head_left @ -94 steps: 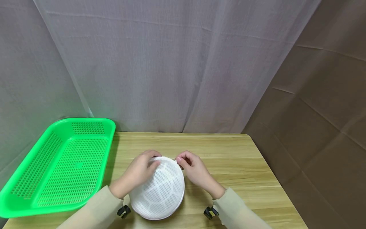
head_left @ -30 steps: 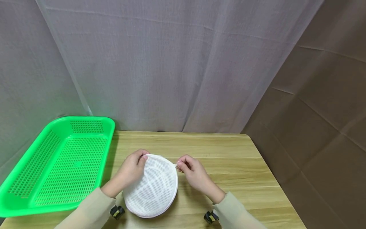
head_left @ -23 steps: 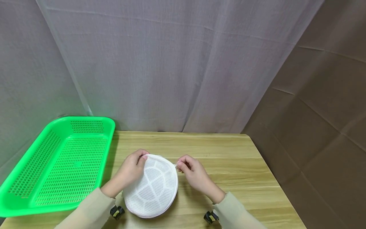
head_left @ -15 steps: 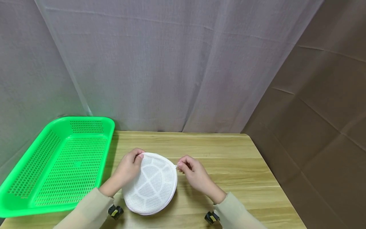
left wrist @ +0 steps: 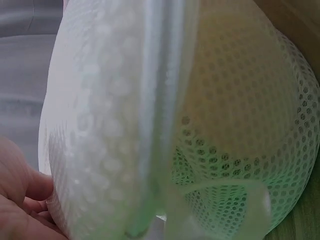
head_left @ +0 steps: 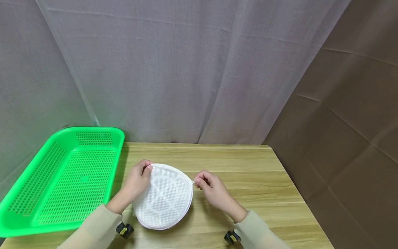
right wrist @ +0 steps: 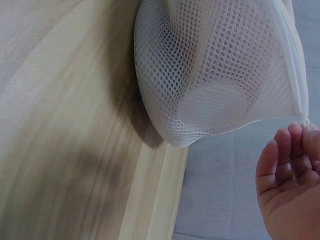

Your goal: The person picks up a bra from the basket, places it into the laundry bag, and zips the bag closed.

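Left fingers partly hidden behind mesh bag.

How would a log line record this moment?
left hand: grips white mesh bag; right hand: pinches zipper pull; green basket: left of bag

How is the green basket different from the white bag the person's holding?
Shape: the green basket is a long rectangle with rounded corners, while the white bag is roundish. Size: the basket looks bigger than the bag. Held: the left hand grips the bag's edge and the right hand pinches its small tab, but neither hand holds the basket. Both are full of little holes.
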### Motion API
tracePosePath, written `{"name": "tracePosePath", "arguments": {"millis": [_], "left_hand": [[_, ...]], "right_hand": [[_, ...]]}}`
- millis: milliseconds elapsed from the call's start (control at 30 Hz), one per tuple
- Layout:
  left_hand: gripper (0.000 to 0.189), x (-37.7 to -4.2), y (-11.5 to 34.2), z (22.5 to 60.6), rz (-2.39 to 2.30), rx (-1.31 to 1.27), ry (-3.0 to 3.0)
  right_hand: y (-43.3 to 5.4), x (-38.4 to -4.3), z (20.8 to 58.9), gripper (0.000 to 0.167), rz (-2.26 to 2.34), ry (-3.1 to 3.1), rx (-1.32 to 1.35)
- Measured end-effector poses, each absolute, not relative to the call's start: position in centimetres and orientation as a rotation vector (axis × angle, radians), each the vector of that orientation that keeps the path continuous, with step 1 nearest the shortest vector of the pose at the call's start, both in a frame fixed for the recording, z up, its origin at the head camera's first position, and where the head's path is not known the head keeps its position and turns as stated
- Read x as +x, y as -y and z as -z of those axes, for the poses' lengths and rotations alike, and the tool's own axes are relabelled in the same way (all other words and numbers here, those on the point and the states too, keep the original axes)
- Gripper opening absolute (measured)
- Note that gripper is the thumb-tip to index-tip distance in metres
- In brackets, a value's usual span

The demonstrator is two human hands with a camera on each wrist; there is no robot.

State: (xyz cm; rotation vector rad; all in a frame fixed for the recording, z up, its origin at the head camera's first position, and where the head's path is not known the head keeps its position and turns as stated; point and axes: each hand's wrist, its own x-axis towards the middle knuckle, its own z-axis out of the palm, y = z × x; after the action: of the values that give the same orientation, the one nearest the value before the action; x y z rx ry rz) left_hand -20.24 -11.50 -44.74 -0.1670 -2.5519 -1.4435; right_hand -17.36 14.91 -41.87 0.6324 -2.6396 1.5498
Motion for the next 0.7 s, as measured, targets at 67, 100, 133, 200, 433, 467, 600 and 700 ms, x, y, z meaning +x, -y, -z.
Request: {"name": "tracePosePath", "arguments": {"millis": [67, 100, 133, 200, 433, 467, 600, 700], "left_hand": [[0.016, -20.2, 11.6, 44.8, 1.43, -0.16, 2.572], [0.017, -20.2, 11.6, 44.8, 1.428, -0.154, 2.58], [0.017, -20.3, 11.7, 44.8, 1.429, -0.149, 2.584], [0.017, -20.2, 11.7, 44.8, 1.437, -0.142, 2.59], [0.017, -20.2, 11.8, 44.8, 1.493, -0.152, 2.586], [0.017, -20.2, 11.8, 44.8, 1.498, -0.154, 2.583], [0.017, -20.3, 11.8, 45.0, 1.521, -0.155, 2.581], [0.018, -20.3, 11.6, 44.9, 1.548, -0.16, 2.585]], "right_hand": [[-15.0, -17.4, 42.0, 0.012, -1.557, 2.638, 0.632], [-15.0, -17.4, 42.0, 0.012, -1.564, 2.636, 0.631], [-15.0, -17.4, 42.1, 0.012, -1.57, 2.635, 0.627], [-15.0, -17.5, 42.1, 0.011, -1.589, 2.63, 0.615], [-15.4, -18.6, 44.2, 0.009, -1.638, 2.621, 0.582], [-15.5, -18.8, 44.8, 0.008, -1.632, 2.62, 0.582], [-15.7, -19.4, 45.9, 0.008, -1.593, 2.625, 0.597], [-15.7, -19.5, 46.0, 0.01, -1.582, 2.629, 0.606]]}}
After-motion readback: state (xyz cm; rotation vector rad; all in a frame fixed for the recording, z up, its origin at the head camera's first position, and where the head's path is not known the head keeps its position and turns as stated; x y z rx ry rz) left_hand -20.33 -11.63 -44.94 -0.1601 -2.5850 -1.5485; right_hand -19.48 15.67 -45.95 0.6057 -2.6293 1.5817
